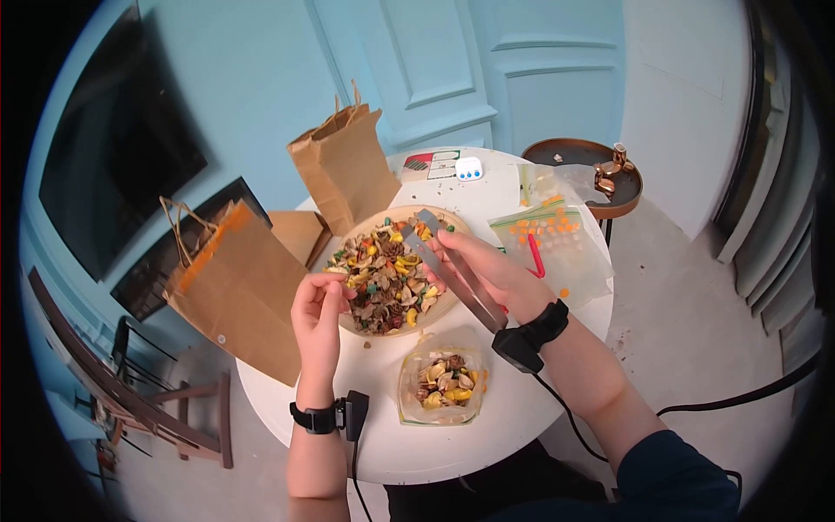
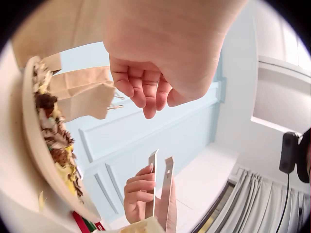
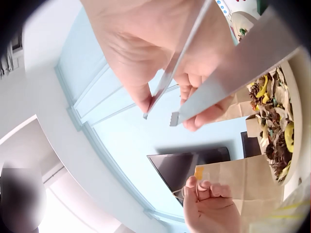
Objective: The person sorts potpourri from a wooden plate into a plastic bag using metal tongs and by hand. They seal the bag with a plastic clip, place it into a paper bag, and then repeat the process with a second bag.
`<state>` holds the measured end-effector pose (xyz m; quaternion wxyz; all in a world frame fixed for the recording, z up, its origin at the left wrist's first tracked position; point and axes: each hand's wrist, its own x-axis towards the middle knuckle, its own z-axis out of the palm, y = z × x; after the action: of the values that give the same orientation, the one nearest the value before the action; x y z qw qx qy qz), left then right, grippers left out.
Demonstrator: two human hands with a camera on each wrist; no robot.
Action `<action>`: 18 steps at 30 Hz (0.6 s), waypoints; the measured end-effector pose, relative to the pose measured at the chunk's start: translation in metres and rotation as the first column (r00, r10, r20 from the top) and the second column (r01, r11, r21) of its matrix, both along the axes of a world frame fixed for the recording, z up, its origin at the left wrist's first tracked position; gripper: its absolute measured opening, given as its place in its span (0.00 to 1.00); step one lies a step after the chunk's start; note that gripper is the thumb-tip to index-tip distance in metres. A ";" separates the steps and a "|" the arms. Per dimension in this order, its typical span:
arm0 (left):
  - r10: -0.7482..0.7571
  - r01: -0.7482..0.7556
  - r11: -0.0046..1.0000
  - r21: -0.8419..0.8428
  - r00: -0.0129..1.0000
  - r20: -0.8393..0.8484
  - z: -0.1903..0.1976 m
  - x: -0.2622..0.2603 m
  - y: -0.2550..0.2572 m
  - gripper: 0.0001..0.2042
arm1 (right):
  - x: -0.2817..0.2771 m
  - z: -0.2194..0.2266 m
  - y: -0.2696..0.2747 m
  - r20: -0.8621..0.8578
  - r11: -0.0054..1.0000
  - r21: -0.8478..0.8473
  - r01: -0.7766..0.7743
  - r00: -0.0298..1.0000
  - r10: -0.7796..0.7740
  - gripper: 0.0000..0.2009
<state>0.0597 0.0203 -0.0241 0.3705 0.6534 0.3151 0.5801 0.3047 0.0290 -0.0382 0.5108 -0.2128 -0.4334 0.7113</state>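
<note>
My right hand (image 1: 491, 265) grips steel tongs (image 1: 474, 296); in the right wrist view the tongs' toothed tips stand apart, with nothing between them. Loosely bent fingers show on my left hand (image 1: 315, 317), which holds nothing and hovers by the left side of a wide beige bowl (image 2: 33, 126). Dried potpourri (image 1: 383, 283) fills this bowl: petals, small cones, yellow and green bits. In front of it, near my body, stands an open clear plastic bag (image 1: 410, 402) with a smaller heap of potpourri (image 1: 448, 383) inside.
Two brown paper bags stand left (image 1: 239, 287) and behind (image 1: 344, 165) the bowl on the round white table (image 1: 365, 444). To the right lie zip bags (image 1: 570, 230) with orange pieces and a red strip (image 1: 536, 257). A white case (image 1: 469, 169) sits at the back.
</note>
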 end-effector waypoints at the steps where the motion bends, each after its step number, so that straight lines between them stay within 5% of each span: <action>1: 0.022 -0.018 0.999 0.051 0.997 -0.077 0.011 0.005 -0.008 0.06 | 0.001 0.002 0.000 -0.015 1.000 0.011 0.010 1.000 -0.010 0.16; 3: 0.037 0.002 0.987 0.160 0.971 -0.236 0.019 0.010 -0.011 0.05 | -0.001 0.011 -0.005 -0.165 0.950 -0.059 0.308 0.935 -0.314 0.15; 4: 0.029 0.013 0.986 0.166 0.968 -0.248 0.025 0.015 -0.014 0.05 | 0.002 0.012 -0.005 -0.178 0.947 -0.057 0.316 0.930 -0.321 0.15; 7: 0.185 0.179 0.900 0.398 0.670 -0.719 0.048 0.031 -0.029 0.13 | 0.009 0.006 0.002 -0.419 0.911 -0.182 0.370 0.809 -0.413 0.16; 11: 0.331 0.286 0.807 0.516 0.505 -0.797 0.047 0.048 -0.029 0.26 | 0.010 0.002 0.002 -0.434 0.867 -0.283 0.410 0.751 -0.497 0.17; 13: 0.391 0.316 0.765 0.560 0.462 -0.796 0.043 0.052 -0.024 0.29 | 0.013 -0.025 0.026 -0.450 0.949 -0.217 0.227 0.840 -0.304 0.17; 18: 0.486 0.459 0.619 0.637 0.414 -0.770 0.043 0.069 -0.018 0.33 | -0.010 -0.011 0.007 -0.410 0.949 -0.285 0.131 0.879 -0.245 0.16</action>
<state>0.1288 0.0019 0.0193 -0.1949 0.9423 0.1801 0.2042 0.2949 0.0360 -0.0494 0.6317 -0.1502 -0.1910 0.7361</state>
